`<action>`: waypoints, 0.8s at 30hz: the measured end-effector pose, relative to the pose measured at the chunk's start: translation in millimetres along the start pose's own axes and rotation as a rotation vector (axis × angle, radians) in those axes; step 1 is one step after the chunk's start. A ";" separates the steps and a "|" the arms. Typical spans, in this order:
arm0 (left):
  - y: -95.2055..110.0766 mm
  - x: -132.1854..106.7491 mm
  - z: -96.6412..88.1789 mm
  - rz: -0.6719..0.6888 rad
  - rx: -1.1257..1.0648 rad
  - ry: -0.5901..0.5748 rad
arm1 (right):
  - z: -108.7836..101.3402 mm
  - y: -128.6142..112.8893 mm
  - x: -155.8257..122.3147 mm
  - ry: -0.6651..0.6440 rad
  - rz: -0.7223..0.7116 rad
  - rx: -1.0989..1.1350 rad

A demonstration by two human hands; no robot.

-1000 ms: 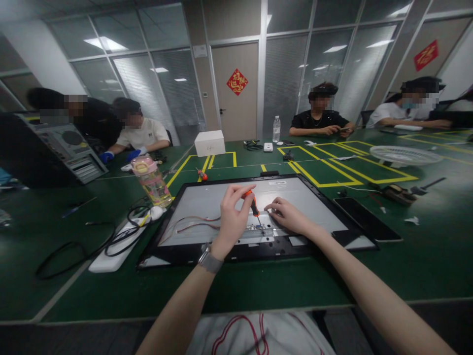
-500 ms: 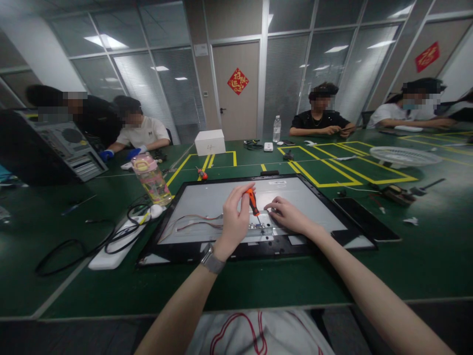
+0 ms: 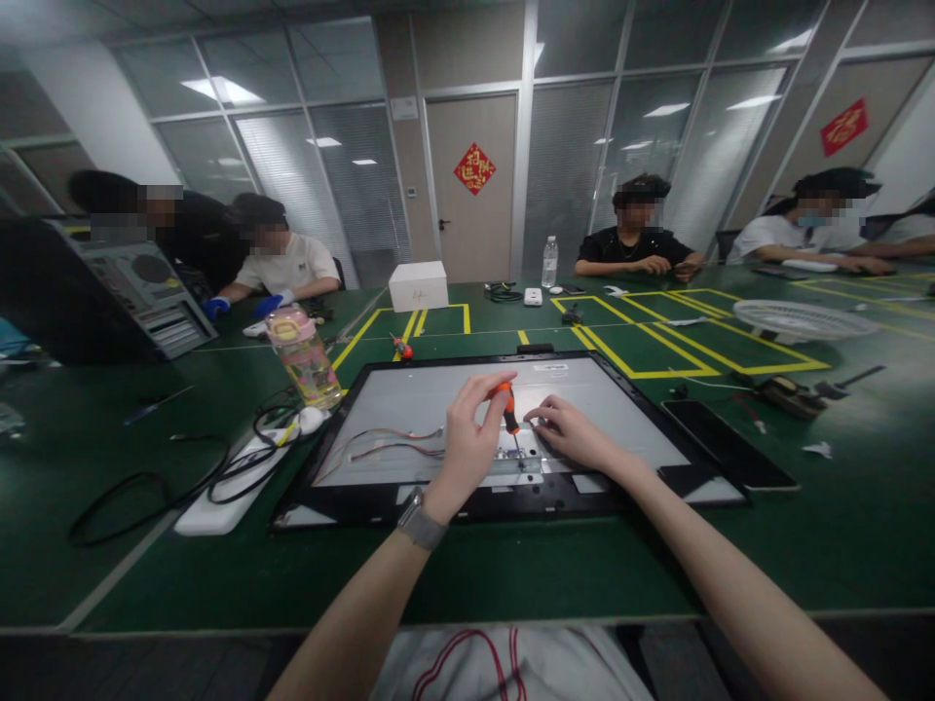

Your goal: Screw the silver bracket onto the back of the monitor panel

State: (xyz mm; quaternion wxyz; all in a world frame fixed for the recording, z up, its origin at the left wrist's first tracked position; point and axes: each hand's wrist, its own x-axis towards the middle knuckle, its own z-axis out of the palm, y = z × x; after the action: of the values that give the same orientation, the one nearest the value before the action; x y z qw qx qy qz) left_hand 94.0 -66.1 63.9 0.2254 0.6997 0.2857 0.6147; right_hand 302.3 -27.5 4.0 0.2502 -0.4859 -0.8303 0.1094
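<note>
My left hand [image 3: 469,428], with a watch on its wrist, is closed round the orange-and-black handle of a screwdriver [image 3: 510,414]. The shaft points down at small parts on a metal plate near the front edge of a flat display panel [image 3: 620,409]. My right hand [image 3: 574,430] lies just right of the screwdriver, its fingers apart and their tips touching the plate area. The panel lies flat on the green table, grey inside a black frame. Thin coloured wires [image 3: 394,443] run across it to the left of my left hand.
A white power strip [image 3: 219,511] with black cable and a pink-lidded bottle [image 3: 303,360] stand left. A black phone-like slab [image 3: 723,443] lies right of the panel. Behind are a red screwdriver [image 3: 401,348] and a white box [image 3: 419,286]. Several people sit around the table.
The screwdriver handle has turned slightly in my left hand and stands a little more upright. My right hand keeps its place on the panel. The whole view has shifted slightly.
</note>
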 end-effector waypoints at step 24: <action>-2.7 -0.3 -1.8 -0.052 0.112 0.041 | 1.6 2.6 0.4 0.024 0.000 0.020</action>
State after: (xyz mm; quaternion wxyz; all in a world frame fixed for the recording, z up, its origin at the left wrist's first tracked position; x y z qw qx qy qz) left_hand 91.8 -64.4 62.1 0.1956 0.6908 0.3425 0.6060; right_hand 303.2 -25.8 1.6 0.2651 -0.4845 -0.8261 0.1120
